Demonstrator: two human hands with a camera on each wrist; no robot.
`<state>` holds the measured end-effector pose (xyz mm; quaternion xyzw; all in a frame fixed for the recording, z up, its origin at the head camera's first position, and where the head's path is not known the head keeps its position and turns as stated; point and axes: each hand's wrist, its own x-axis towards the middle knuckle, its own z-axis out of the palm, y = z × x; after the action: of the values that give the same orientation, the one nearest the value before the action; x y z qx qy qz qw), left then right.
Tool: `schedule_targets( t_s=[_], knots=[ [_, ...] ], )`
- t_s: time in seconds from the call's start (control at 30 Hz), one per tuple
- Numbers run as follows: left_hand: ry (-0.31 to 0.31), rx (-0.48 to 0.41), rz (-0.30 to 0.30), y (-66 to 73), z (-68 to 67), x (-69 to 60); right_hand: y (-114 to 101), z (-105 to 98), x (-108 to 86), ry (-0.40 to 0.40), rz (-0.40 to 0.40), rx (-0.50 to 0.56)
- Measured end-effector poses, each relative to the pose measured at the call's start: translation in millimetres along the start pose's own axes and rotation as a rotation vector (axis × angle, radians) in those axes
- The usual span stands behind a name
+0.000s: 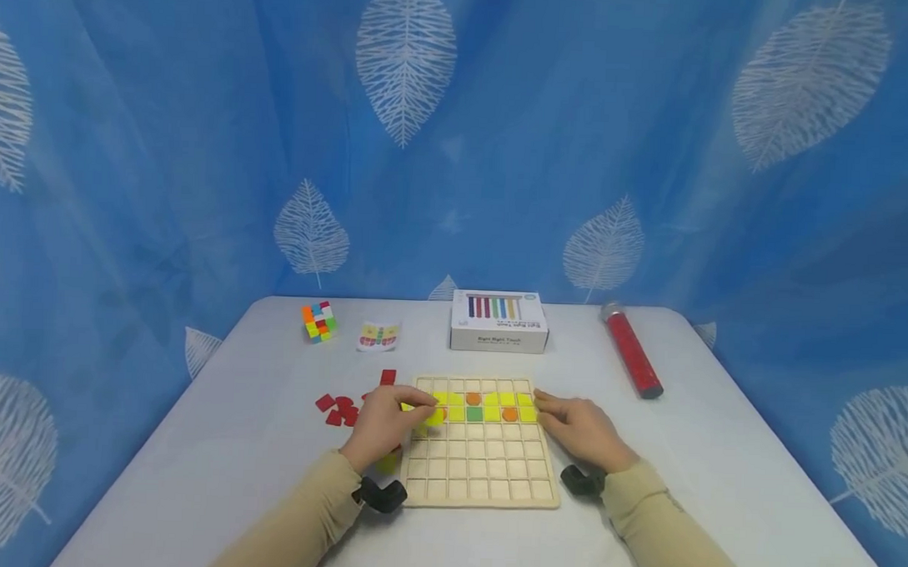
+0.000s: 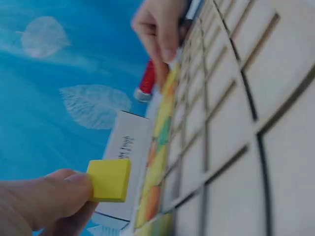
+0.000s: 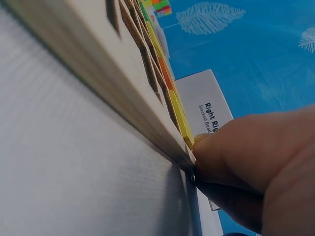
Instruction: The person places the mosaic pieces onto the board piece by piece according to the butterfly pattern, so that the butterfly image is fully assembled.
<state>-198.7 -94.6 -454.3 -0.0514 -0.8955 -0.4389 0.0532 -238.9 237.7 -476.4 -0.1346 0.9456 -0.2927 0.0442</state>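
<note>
The left hand [image 1: 384, 421] is pinching a bright yellow, flat square tile [image 2: 108, 182] between thumb and fingers, and that tile is hovering over the left part of a pale wooden board [image 1: 478, 489] divided into square cells by raised ridges. The right hand [image 1: 587, 430] is gripping the board's right edge near its far corner, the thumb lying close beside a yellow piece in the end cell. The step in hand seems to be setting the tile into a cell, and that grip on the edge is probably helping by steadying the frame. Doing it well is likely calling for turning the tile's sides parallel to the ridges, lowering it level and letting go only once it is sitting flat. The left fingers are covering part of the filled rows, so lifting the knuckles clear of the neighbouring orange round pieces [image 1: 509, 414] and the green square piece [image 1: 474, 413] would be wise. The loose red pieces [image 1: 344, 406] are lying left of the board, near the left hand, so keeping the wrist raised is a sensible precaution against brushing them.
</note>
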Motion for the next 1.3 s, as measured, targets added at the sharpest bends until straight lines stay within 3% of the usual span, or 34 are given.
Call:
schedule_targets(
  t_s=[0.17,0.3,0.5,0.73,1.0,1.1,1.17,1.3],
  knots=[
    [-0.033,0.142,-0.005,-2.2,12.5,-0.7,1,5,1.3,-0.012,-0.004,-0.009],
    [-0.026,0.207,0.025,-2.4,14.0,-0.9,3,4,1.6,0.007,-0.007,-0.026],
    [-0.061,0.286,0.084,-0.9,13.1,-2.0,2,2,2.0,-0.004,-0.004,-0.022],
    [-0.054,0.342,0.130,-0.6,13.5,-3.1,0,2,2.3,-0.006,-0.012,-0.039],
    [-0.089,0.360,0.155,-4.6,17.8,-3.5,4,3,-1.9,0.016,-0.042,-0.037],
    [-0.064,0.375,0.130,-5.6,13.0,-5.0,4,2,-0.5,0.016,-0.047,-0.046],
    [-0.029,0.373,0.075,-6.8,7.4,-5.9,4,2,0.2,0.013,-0.051,-0.047],
    [0.098,0.347,-0.048,-12.3,-15.4,-3.8,3,0,1.7,0.003,-0.046,-0.036]
  ],
)
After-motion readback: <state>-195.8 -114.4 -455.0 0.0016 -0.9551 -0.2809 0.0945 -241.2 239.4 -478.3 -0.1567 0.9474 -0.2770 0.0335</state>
